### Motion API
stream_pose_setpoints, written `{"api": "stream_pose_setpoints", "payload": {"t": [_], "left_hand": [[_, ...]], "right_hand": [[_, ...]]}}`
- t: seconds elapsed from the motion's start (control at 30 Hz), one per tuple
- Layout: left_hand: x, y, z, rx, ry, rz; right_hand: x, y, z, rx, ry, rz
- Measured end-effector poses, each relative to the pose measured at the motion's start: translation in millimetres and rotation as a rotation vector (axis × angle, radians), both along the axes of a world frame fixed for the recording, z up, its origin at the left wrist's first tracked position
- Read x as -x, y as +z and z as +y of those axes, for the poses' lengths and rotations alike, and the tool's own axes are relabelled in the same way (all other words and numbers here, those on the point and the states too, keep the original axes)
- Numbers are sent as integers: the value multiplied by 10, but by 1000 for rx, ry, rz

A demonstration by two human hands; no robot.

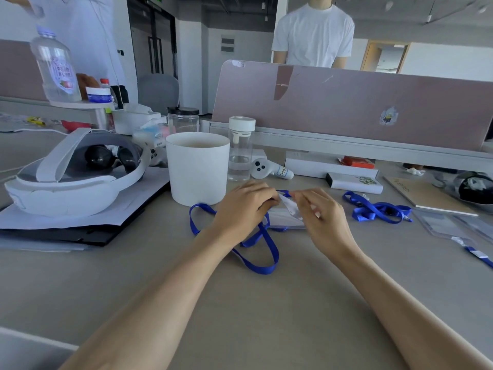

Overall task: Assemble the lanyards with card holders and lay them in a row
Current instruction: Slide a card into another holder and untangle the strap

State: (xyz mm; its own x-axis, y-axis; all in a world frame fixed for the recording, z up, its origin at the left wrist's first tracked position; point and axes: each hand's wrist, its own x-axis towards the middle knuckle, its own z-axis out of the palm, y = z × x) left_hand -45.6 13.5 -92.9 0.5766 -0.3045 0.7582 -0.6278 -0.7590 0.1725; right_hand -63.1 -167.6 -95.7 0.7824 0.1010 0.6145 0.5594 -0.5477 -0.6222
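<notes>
The person is in the middle of joining 1 set. The left hand (pixel 245 206) has its fingers curled around the upper end of the blue lanyard (pixel 260 263), whose long loop lies slack on the desk (pixel 266 316) under and in front of the wrist. The right hand (pixel 322 220) pinches the top edge of the clear card holder (pixel 284 218) between thumb and fingertips, and the holder rests flat on the desk between both hands. The clip is hidden behind the left fingers, so it is not possible to tell whether it has already passed through the holder's slot; probably this join is not finished. To the right, a second lanyard (pixel 373 209) lies bunched and alone, near but apart from some spare card holders (pixel 440 222). At the right edge 1 holder appears to have a blue strap (pixel 480 256) attached, which may be a finished set. No clear row is visible, so most of the task seems to remain: at least 2 lanyards to attach, then the arranging. For writing, the white controller (pixel 269 169) behind the hands carries a handwritten label that begins with "Hoo". The large water bottle (pixel 57 68) at the far left has a pale label, where a word like "BEAR" can be guessed, but it is too blurred to be sure. The brown notebook (pixel 426 194) has pen marks that cannot be read.
</notes>
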Motion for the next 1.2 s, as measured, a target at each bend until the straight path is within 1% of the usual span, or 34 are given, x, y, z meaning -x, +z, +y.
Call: {"api": "stream_pose_setpoints", "payload": {"t": [0.1,0.17,0.27,0.4,0.53,0.7,0.77,0.93,1.1,1.2], "left_hand": [[36,9,-41,-3,-38,-13],[22,10,-38,-6,-26,-38],[3,7,-22,14,9,-68],[18,1,-35,21,2,-59],[18,-10,-41,49,9,2],[48,-8,-68,76,16,77],[57,-9,-73,91,12,107],[72,18,-95,203,-53,194],[57,13,-111,330,-138,317],[89,40,-133,411,-185,371]], "right_hand": [[-19,-20,20,89,5,11],[-36,-19,10,113,1,46],[-56,-16,-7,86,23,82],[-56,-25,-18,59,109,75],[-52,10,-10,31,126,90],[-48,19,-19,74,95,108],[-24,30,-12,60,89,114],[38,76,31,-46,93,126],[75,93,40,-71,118,104],[79,88,49,-108,94,86]]}}
